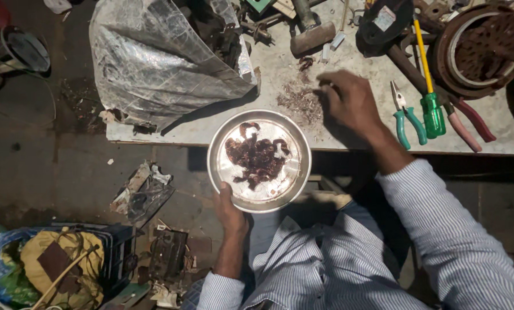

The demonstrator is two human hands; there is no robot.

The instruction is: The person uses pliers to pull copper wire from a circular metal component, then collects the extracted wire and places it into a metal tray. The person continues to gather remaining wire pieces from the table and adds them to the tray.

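Holding the round shallow steel dish (259,161) of dark reddish wire scraps level below the table (354,132) edge, left hand (229,211) grip clenching its near rim; right hand (349,99), grip loosely curled and empty, sweeping the reddish shavings pile (300,103) just leftward.

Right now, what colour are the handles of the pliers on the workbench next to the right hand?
Teal green: the pliers lie just right of the right hand, seen best in the head view.

Colours across the frame
Silver plate (259,161) holds dark reddish-brown scraps (257,156); pale grey worktop (349,135); right of centre, green-and-yellow screwdriver (429,92), teal-handled pliers (407,117); white-and-blue striped sleeves (440,229) below.
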